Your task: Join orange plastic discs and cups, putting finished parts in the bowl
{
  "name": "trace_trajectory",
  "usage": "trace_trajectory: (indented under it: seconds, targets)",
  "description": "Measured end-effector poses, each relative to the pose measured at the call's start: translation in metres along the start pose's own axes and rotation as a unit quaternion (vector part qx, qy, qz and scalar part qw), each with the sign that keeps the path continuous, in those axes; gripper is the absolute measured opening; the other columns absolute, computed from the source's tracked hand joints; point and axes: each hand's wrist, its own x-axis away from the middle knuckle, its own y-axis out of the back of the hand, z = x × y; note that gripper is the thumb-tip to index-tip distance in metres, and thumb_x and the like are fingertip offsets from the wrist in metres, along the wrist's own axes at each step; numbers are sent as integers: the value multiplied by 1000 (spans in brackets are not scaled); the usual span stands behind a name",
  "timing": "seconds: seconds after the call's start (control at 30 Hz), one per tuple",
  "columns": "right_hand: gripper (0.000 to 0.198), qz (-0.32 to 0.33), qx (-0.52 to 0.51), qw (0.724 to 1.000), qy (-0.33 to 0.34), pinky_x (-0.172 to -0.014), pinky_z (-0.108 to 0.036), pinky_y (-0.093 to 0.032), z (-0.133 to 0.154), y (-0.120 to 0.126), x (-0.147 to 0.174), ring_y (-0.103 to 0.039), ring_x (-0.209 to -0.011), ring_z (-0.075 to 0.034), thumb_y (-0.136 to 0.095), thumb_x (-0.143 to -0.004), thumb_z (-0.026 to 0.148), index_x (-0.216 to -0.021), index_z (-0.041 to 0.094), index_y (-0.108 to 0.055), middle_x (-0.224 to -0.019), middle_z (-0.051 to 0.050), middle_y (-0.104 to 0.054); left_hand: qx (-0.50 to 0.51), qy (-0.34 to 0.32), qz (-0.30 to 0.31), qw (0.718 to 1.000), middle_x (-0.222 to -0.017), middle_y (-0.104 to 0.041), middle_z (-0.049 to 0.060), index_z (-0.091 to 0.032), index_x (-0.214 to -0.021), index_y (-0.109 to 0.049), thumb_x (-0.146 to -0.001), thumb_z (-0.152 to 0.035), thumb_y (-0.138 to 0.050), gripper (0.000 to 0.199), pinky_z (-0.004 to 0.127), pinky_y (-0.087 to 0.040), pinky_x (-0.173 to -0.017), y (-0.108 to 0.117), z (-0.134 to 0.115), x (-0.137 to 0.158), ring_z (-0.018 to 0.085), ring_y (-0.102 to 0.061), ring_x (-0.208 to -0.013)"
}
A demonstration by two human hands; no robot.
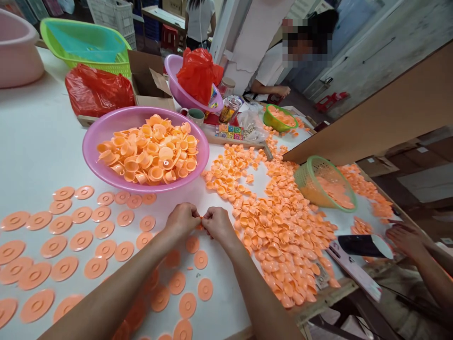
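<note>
My left hand [181, 218] and my right hand [218, 225] meet above the white table [226, 288]. Both have their fingers pinched on a small orange plastic piece [201, 222], mostly hidden by the fingertips. Flat orange toy saucers [81, 215] lie spread out to the left of my hands and below them. Just beyond my hands stands a purple basin [92, 165] heaped with orange toy cups [153, 153], some seated on saucers. To the right, a large loose pile of small orange cups [279, 236] covers the table.
A green basket [311, 177] lies tilted in the pile. A phone [364, 246] rests near a co-worker's hand [406, 238] at right. Behind the basin are a mug [195, 116], red bags [101, 89] and a cardboard box [146, 75]. Another person [269, 71] sits farther back.
</note>
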Motion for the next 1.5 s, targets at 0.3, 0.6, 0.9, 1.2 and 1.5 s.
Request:
trace_trajectory:
  seconds: [0.3, 0.6, 0.9, 1.2, 1.5]
  targets:
    - [11, -52, -19, 998, 27, -44, -21, -43, -11, -5, 18, -54, -41, -11, -60, -78, 23, -73, 18, -69, -55, 1, -64, -34, 5, -28, 999, -58, -65, 0, -21, -54, -59, -71, -24, -58, 17, 26, -31, -53, -3, -8, 15, 16, -56, -58]
    - [20, -235, 140, 960, 58, -71, -34, -46, -71, 62, 54, -64, -76, -24, -54, -75, 33, -78, 20, -69, -82, -9, -71, 37, -102, -348, 931, -64, -67, -2, -17, -66, -68, -73, -21, -62, 9, 24, -45, -63, 130, -66, -1, 14, -62, -66]
    - [13, -98, -91, 991, -2, -48, -25, -40, -41, 24, 54, -55, -47, -15, -58, -70, 33, -66, 20, -60, -52, 1, -59, -74, -198, -117, 970, -80, -72, 1, -21, -83, -74, -77, -18, -66, 10, 27, -47, -69, 102, -30, 28, 16, -63, -73]
    - [12, -34, -156, 986, -35, -35, -18, -31, -35, 9, 45, -49, -40, -10, -62, -67, 29, -68, 17, -62, -47, 4, -55, -180, -224, 13, 958, -78, -63, 4, -19, -68, -69, -73, -7, -58, 18, 38, -31, -78, -10, 25, 42, 21, -55, -84]
    - [9, -21, -137, 989, -49, -36, -19, -32, -30, -3, 36, -47, -39, -10, -60, -68, 27, -65, 19, -58, -45, 5, -53, -143, -212, 12, 967, -79, -63, 3, -19, -66, -65, -79, -14, -59, 15, 36, -28, -80, -13, 31, 31, 18, -54, -82]
